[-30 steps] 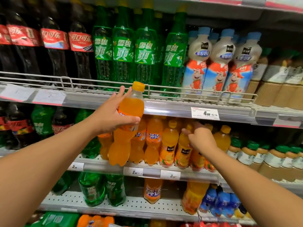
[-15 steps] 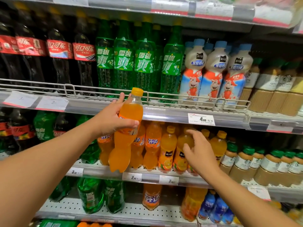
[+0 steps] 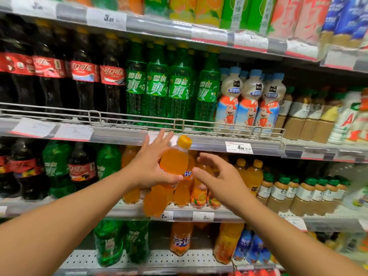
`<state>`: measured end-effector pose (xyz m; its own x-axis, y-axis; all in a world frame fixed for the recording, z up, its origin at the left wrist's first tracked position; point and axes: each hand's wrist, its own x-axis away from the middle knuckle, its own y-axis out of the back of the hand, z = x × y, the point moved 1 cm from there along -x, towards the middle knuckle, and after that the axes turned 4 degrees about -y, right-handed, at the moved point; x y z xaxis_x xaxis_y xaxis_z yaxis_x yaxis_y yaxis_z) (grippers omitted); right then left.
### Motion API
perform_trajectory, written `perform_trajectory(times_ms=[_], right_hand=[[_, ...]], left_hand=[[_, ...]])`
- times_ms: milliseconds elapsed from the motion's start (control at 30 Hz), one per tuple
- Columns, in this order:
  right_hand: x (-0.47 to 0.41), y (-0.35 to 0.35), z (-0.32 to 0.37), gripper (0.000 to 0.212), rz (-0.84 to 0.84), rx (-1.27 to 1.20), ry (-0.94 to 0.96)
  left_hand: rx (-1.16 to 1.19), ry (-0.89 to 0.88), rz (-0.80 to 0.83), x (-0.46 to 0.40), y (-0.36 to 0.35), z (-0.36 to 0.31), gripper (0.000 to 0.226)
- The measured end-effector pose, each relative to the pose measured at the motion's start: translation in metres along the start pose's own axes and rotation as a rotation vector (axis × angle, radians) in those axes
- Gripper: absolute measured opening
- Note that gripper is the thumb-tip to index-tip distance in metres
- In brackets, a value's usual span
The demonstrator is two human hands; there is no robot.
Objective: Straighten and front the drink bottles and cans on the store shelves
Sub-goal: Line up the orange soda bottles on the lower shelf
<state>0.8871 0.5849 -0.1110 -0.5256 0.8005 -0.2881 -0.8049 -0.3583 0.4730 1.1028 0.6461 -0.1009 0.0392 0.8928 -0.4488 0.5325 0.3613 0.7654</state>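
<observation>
Grey metal store shelving (image 3: 123,136) fills the frame; wire front rails (image 3: 95,114) and paper price tags (image 3: 238,146) line the edges; perforated bottom shelf (image 3: 175,257), lower centre.

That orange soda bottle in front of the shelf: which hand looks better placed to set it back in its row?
Left, probably. The left hand already holds the orange soda bottle, thumb curled under its label. The right hand hangs open beside it, fingers spread, gripping nothing.

Shelf tag (image 3: 239,147) "4.00", upper tag (image 3: 108,18) "3.00"
</observation>
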Motion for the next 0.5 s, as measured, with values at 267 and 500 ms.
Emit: perform_trajectory(times_ms=[267,500], right_hand=[[0.01,-0.063,0.037,0.023,0.029,0.143,0.035],[0.009,-0.102,0.035,0.038,-0.06,0.175,-0.04]], left_hand=[[-0.235,-0.098,0.169,0.049,-0.012,0.011,0.107],[-0.639,-0.222,0.085,0.058,0.062,0.039,0.071]])
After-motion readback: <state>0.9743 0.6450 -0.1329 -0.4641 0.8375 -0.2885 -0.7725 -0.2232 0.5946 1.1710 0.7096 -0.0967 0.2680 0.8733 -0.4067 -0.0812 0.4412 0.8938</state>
